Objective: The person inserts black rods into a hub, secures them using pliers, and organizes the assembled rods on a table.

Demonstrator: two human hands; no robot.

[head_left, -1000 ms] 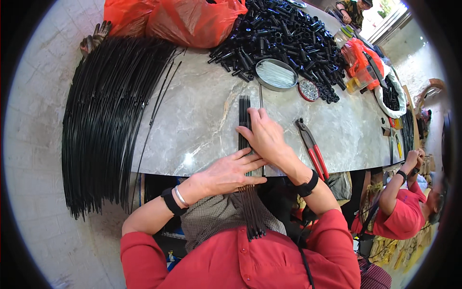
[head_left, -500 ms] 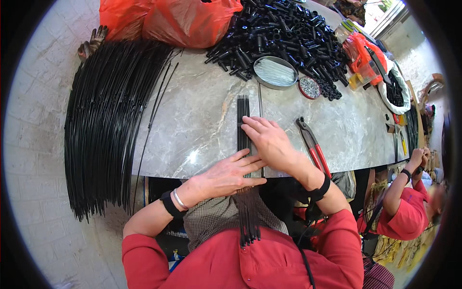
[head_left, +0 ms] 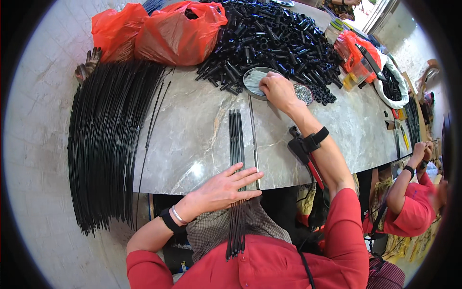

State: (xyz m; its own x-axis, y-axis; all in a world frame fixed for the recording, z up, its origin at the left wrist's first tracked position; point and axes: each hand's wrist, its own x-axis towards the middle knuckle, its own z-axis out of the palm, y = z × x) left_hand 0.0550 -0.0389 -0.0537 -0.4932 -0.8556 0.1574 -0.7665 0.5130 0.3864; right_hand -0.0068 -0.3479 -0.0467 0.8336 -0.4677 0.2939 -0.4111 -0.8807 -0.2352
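Observation:
A row of thin black rods [head_left: 235,135] lies side by side on the grey table, its near ends hanging over the edge above my lap. My left hand [head_left: 224,188] rests flat across the rods with its fingers stretched out. Farther off, my right hand [head_left: 281,91] reaches into a shallow round tin [head_left: 246,87] of thin pale needle-like sticks [head_left: 253,77]. Its fingers are bent together over the sticks, and their tips are hidden, so what they grip does not show. Beside that hand stands a small round tin of grey bits [head_left: 303,91], partly covered.
A big sheaf of black rods [head_left: 108,144] hangs over the table's left edge. Black tubular parts [head_left: 269,38] are heaped at the back, near red plastic bags [head_left: 178,36]. Red-handled pliers [head_left: 315,174] lie under my right forearm. Another person [head_left: 409,207] works at the right.
My right hand has left the rods and moved forward to the tin of pale sticks. The left hand stays on the rods. The whole view has shifted slightly.

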